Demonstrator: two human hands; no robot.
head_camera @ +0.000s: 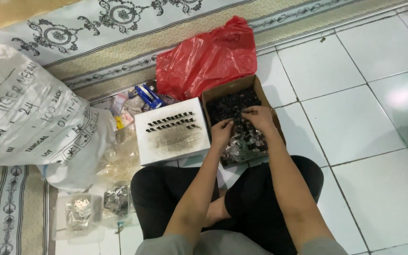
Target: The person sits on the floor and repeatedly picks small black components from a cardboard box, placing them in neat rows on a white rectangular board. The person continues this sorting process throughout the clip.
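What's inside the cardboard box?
The cardboard box holds a heap of small dark pieces. Both hands, left and right, cover the middle; the bottom is hidden.

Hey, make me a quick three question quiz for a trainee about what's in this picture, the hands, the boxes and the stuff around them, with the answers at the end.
1. True or false: both hands are inside the brown cardboard box.
2. What lies in rows on the white box?
3. Which sits right behind the brown cardboard box: A) a red plastic bag, B) a blue bucket, C) a green crate?

Key
1. True: the left hand and the right hand rest among the small dark pieces in it.
2. Small dark pieces, in two rows.
3. A, the red plastic bag.
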